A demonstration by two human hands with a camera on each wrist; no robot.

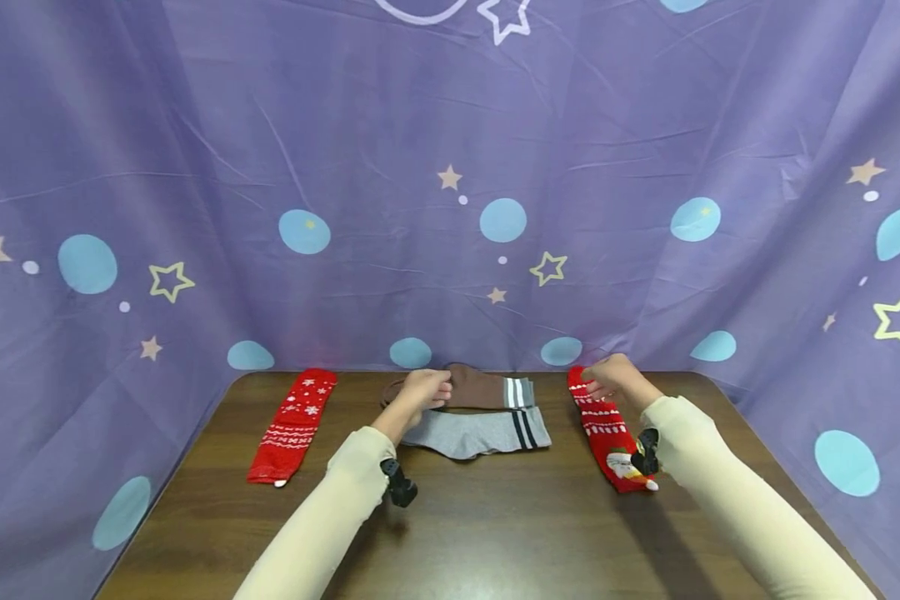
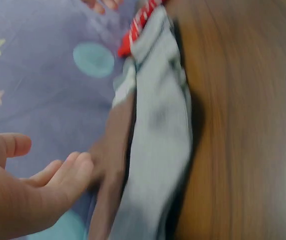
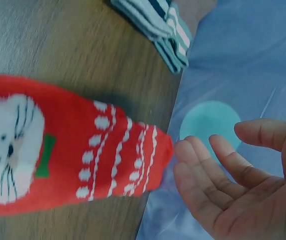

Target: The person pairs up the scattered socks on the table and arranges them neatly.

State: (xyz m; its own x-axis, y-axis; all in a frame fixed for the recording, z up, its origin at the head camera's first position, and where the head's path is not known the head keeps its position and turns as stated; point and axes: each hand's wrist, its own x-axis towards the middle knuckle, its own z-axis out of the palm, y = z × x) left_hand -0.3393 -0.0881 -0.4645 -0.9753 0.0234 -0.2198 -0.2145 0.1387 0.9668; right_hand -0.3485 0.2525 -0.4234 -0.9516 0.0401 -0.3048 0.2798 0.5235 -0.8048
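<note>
My left hand (image 1: 422, 390) is over the left part of a brown sock (image 1: 482, 391) with a grey, white-striped cuff. In the left wrist view its fingers are loosely bent and hold nothing. A grey sock (image 1: 461, 432) with black stripes lies in front of the brown one. Above the far end of a red sock (image 1: 598, 415) is my right hand (image 1: 619, 379), fingers spread and relaxed with nothing in them. That sock bears white patterns and a cat face (image 3: 12, 150). At the left lies another red sock (image 1: 292, 429) with white snowflakes.
A brown wooden table (image 1: 465, 525) carries the socks. Its far edge meets a purple curtain (image 1: 390, 283) printed with stars and blue circles, which also hangs along both sides. A dark camera (image 1: 400, 483) is strapped to the left wrist, another (image 1: 647, 452) to the right.
</note>
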